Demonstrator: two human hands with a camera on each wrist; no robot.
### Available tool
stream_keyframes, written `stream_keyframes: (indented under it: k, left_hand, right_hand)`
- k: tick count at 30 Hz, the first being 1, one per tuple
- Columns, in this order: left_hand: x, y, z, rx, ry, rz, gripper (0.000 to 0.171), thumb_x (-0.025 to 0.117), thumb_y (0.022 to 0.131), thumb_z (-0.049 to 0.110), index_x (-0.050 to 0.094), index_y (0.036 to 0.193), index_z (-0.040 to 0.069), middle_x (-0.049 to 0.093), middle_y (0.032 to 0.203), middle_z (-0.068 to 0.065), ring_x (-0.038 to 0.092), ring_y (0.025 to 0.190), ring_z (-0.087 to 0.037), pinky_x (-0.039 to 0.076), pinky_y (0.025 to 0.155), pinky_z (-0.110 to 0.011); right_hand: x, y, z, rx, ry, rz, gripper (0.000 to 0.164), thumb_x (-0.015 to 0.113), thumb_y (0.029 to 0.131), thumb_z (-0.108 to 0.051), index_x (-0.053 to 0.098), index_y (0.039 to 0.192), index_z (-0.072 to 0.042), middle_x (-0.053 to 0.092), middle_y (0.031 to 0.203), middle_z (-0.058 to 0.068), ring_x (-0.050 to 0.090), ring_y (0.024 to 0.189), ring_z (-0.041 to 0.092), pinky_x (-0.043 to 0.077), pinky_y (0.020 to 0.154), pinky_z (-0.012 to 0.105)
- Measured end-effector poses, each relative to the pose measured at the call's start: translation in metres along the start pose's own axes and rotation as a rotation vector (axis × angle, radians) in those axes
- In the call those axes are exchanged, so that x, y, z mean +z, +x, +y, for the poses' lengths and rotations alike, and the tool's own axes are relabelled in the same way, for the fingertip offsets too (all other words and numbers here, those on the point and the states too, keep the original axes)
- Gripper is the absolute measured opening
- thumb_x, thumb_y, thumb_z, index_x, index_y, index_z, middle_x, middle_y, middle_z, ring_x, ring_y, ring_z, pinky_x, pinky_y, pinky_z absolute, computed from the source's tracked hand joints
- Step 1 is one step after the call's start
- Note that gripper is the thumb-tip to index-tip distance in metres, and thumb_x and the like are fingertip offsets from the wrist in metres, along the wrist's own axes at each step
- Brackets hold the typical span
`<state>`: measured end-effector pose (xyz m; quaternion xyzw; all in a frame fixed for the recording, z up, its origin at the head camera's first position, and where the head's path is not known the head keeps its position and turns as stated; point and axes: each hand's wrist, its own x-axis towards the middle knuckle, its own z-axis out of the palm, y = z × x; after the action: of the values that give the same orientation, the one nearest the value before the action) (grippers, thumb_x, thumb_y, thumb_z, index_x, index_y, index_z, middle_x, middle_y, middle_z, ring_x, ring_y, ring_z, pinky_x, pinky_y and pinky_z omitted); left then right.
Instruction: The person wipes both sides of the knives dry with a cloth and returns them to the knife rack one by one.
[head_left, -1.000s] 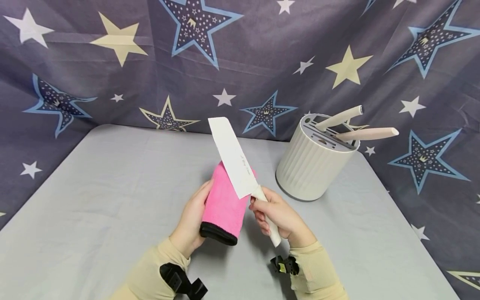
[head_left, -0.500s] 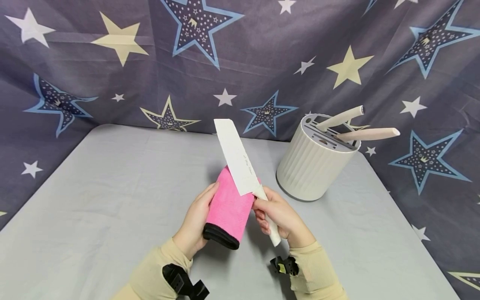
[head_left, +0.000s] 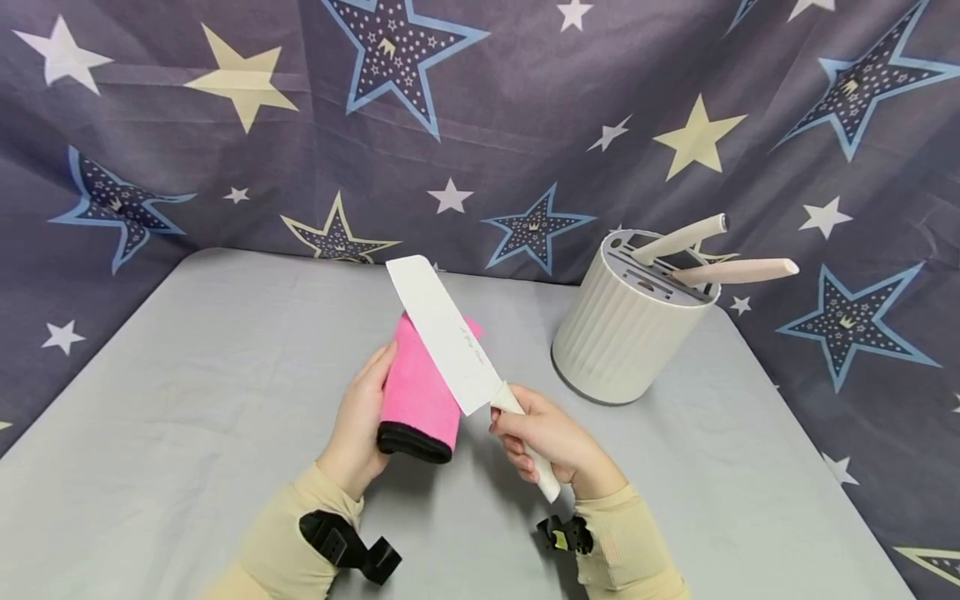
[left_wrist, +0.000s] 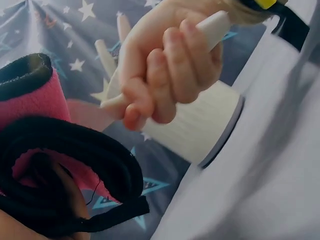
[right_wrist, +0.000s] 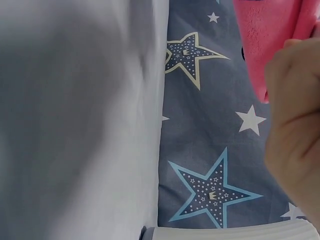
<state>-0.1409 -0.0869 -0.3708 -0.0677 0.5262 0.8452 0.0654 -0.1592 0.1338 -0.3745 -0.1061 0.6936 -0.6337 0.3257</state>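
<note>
My right hand (head_left: 551, 437) grips the white handle (head_left: 542, 471) of a cleaver (head_left: 442, 333), its broad white blade pointing up and to the left. Folded pink cloth (head_left: 416, 392) with a black hem sits in my left hand (head_left: 360, 417), thumb along its left side. The blade overlaps the cloth's upper right part in the head view. In the left wrist view the cloth's rolled black edges (left_wrist: 115, 155) show close up, with fingers tucked inside the fold. My right hand's fingers (left_wrist: 175, 75) curl around the handle there.
A ribbed white knife block (head_left: 626, 333) stands at the back right, two knife handles (head_left: 738, 271) sticking out of its slotted top. Grey cloth covers the table (head_left: 187, 400). A star-patterned curtain (head_left: 525, 108) hangs behind and along the sides.
The left hand and pink cloth first shifted slightly right, then moved left and up. The cleaver's blade first moved right, then swung left, tilting further over; the right hand stayed nearly in place.
</note>
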Motion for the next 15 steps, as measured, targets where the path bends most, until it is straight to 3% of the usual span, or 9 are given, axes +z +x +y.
stream_keyframes:
  k: [4, 7, 15]
  left_hand:
    - [-0.007, 0.002, 0.007, 0.044, -0.013, 0.041, 0.044, 0.034, 0.106, 0.048, 0.043, 0.141, 0.023, 0.053, 0.117, 0.007, 0.052, 0.097, -0.006, 0.046, 0.086, -0.022]
    - [-0.012, 0.004, 0.011, 0.071, -0.045, 0.066, 0.039, 0.033, 0.106, 0.048, 0.045, 0.135, 0.025, 0.054, 0.107, 0.008, 0.053, 0.089, -0.005, 0.047, 0.079, -0.022]
    - [-0.020, 0.006, 0.020, 0.123, -0.132, 0.080, 0.040, 0.039, 0.103, 0.051, 0.045, 0.134, 0.026, 0.055, 0.110, 0.009, 0.055, 0.093, -0.006, 0.049, 0.079, -0.021]
  right_hand:
    - [0.000, 0.000, 0.001, 0.010, -0.024, -0.024, 0.009, 0.047, 0.090, -0.004, 0.040, 0.094, -0.007, 0.036, 0.056, -0.005, 0.036, 0.038, 0.006, 0.032, 0.035, 0.022]
    - [0.000, 0.000, 0.002, 0.010, -0.045, -0.048, 0.009, 0.047, 0.090, -0.004, 0.040, 0.095, -0.007, 0.036, 0.056, -0.005, 0.036, 0.038, 0.005, 0.033, 0.035, 0.021]
    - [0.001, 0.001, 0.003, 0.019, -0.084, -0.073, 0.010, 0.048, 0.090, -0.005, 0.041, 0.097, -0.006, 0.037, 0.056, -0.005, 0.035, 0.038, 0.006, 0.032, 0.034, 0.022]
